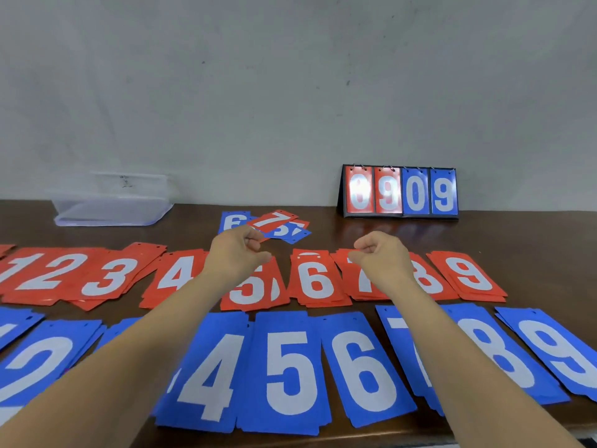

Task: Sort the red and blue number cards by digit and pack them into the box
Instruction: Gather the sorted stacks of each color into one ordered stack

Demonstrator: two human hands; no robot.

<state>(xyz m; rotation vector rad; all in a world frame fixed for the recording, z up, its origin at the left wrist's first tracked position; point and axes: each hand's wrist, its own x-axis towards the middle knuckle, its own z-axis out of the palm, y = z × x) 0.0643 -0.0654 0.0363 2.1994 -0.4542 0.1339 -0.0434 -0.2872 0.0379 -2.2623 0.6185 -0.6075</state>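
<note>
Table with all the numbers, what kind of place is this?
Probably a plain workroom: a bare grey wall, a brown table covered with rows of number cards, and a flip scoreboard.

The table (371, 234) is dark brown wood with a semi-gloss finish, you can see reflections along its back edge. The red cards (315, 279) and blue cards (290, 373) look like thin matt plastic sheet with slightly grainy white print. The box (109, 205) near the back left corner is cloudy clear plastic. The scoreboard (400, 192) has shinier cards, glare on the red ones, and metal rings (358, 167). The wall (290, 92) is matt and scuffed.
</note>
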